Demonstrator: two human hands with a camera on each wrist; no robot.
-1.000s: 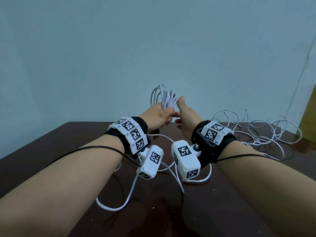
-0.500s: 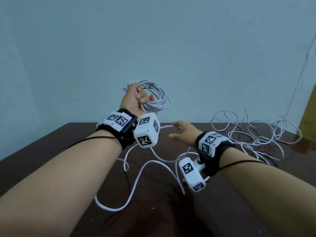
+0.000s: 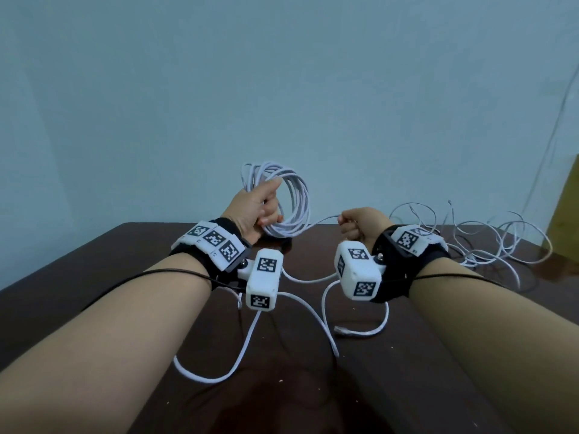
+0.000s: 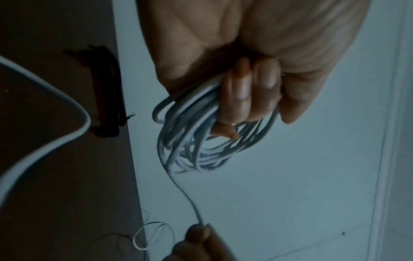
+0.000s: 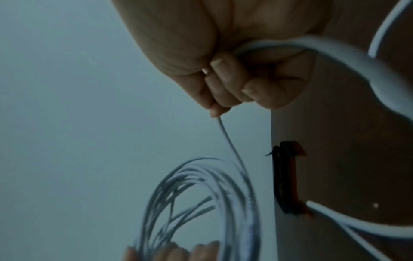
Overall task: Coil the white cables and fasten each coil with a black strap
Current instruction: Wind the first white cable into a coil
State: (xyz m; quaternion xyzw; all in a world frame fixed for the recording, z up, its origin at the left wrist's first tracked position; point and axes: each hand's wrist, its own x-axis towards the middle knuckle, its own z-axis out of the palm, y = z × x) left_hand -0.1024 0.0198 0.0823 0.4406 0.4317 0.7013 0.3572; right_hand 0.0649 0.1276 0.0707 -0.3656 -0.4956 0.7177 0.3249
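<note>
My left hand (image 3: pixel 261 208) is raised above the dark table and grips a coil of white cable (image 3: pixel 294 202) with several loops; the left wrist view shows its fingers (image 4: pixel 243 91) curled round the bundle (image 4: pixel 190 141). A taut strand (image 3: pixel 322 220) runs from the coil to my right hand (image 3: pixel 354 223), which grips it in a fist (image 5: pixel 234 84). The rest of this cable (image 3: pixel 275 327) trails in loops over the table, its end (image 3: pixel 341 331) below my right wrist. Black straps (image 4: pixel 107 91) lie at the table's far edge, also seen as black straps (image 5: pixel 286 176) in the right wrist view.
A second white cable (image 3: pixel 488 239) lies in a loose tangle at the table's back right. The dark brown table (image 3: pixel 94 270) ends at a pale blue wall (image 3: pixel 282 89). A yellow-brown object (image 3: pixel 567 208) stands at the far right edge.
My hands were together at the coil, then parted. The right hand dropped, took the loose strand and pulled it taut to the right; the left hand rose, then lowered a little with the coil.
</note>
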